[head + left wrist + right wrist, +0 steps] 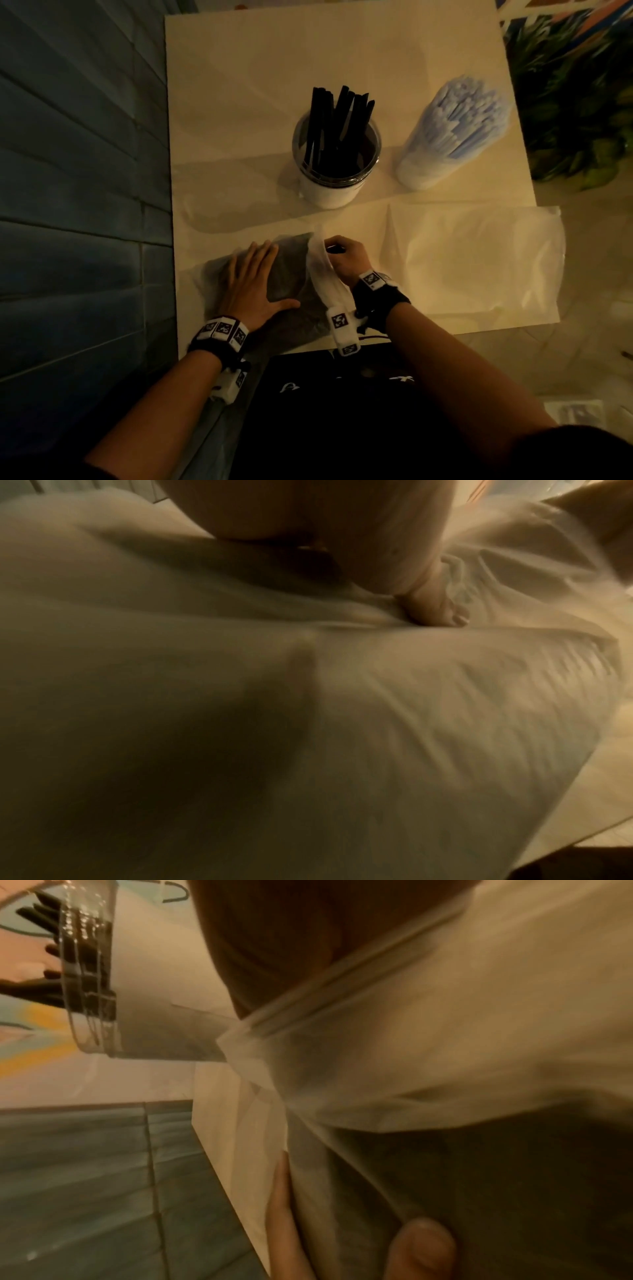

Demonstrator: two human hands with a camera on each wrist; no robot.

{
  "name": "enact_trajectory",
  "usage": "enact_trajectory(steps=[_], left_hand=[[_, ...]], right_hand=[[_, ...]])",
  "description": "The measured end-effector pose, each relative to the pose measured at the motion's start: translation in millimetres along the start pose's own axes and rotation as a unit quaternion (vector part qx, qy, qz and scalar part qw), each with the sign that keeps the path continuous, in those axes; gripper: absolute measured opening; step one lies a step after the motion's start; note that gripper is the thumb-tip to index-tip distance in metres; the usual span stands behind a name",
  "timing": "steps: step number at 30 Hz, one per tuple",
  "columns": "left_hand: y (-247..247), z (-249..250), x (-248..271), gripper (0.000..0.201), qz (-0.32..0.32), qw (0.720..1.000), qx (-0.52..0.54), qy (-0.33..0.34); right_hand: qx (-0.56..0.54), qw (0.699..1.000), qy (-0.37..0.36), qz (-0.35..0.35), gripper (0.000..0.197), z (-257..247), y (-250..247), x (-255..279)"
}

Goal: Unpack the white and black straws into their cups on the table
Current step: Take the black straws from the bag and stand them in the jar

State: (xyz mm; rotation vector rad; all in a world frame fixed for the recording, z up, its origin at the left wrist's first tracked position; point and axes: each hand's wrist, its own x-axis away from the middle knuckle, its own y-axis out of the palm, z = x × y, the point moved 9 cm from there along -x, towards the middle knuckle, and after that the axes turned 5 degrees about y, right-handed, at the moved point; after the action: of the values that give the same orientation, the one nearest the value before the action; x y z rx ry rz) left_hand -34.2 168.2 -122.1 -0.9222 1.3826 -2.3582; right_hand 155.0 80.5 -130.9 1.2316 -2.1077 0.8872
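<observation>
Left hand (251, 281) flat on the floppy, slippery bag (291, 284), right hand (344, 258) pinching its mouth; light straws, grab them bunched.

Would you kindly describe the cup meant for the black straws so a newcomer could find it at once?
Start at the pale table and look to its middle, beyond the person's hands. There stands a white cup with a clear rim, black straws sticking out of it. Its neighbour to the right holds pale bluish-white straws instead.
</observation>
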Motion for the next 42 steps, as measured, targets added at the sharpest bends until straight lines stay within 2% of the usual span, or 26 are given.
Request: enact_trajectory(steps=[3,6,9,12,15,17,20,23,26,28,29,31,33,36,42], left_hand=[[0,0,0,0.119,0.007,1.000,0.007,-0.004],[1,-1,0,0.118,0.018,1.000,0.012,0.000],[1,-1,0,0.117,0.020,1.000,0.017,0.006],[0,0,0,0.118,0.019,1.000,0.015,0.006],[1,0,0,0.118,0.018,1.000,0.013,0.005],[2,0,0,0.119,0.017,1.000,0.007,0.004],[4,0,1,0.118,0.012,1.000,0.004,0.002],[5,1,2,0.119,0.006,1.000,0.001,-0.004],[7,0,2,0.119,-0.001,1.000,0.013,-0.011],[8,-1,2,0.119,0.000,1.000,0.024,-0.012],[9,-1,3,0.119,0.000,1.000,0.026,-0.012],[9,-2,2,0.118,0.001,0.999,0.030,-0.011],[9,-2,2,0.117,0.006,0.999,0.033,-0.006],[8,-2,3,0.115,0.014,0.999,0.039,0.000],[8,-2,4,0.116,0.020,0.999,0.033,0.004]], right_hand=[[0.002,1.000,0.001,-0.003,0.011,1,-13,-3],[-0.124,0.992,0.035,0.011,0.011,12,-39,1],[-0.282,0.957,0.050,0.051,0.031,25,-66,7],[-0.407,0.908,0.091,0.036,0.049,40,-64,12],[-0.426,0.894,0.141,-0.003,0.058,51,-42,16],[-0.387,0.906,0.170,-0.037,0.054,51,-21,20],[-0.298,0.936,0.187,0.000,0.047,49,-8,20],[-0.347,0.918,0.189,0.035,0.037,41,-4,17],[-0.383,0.901,0.188,0.073,0.035,37,-13,12],[-0.436,0.874,0.194,0.089,0.021,35,-16,11],[-0.487,0.848,0.191,0.080,0.014,32,-13,10],[-0.590,0.789,0.160,0.057,0.015,22,-12,9],[-0.636,0.759,0.128,0.048,0.021,13,-16,9],[-0.651,0.752,0.086,0.060,0.036,0,-27,14],[-0.591,0.800,-0.027,0.103,0.033,-36,-71,27]])
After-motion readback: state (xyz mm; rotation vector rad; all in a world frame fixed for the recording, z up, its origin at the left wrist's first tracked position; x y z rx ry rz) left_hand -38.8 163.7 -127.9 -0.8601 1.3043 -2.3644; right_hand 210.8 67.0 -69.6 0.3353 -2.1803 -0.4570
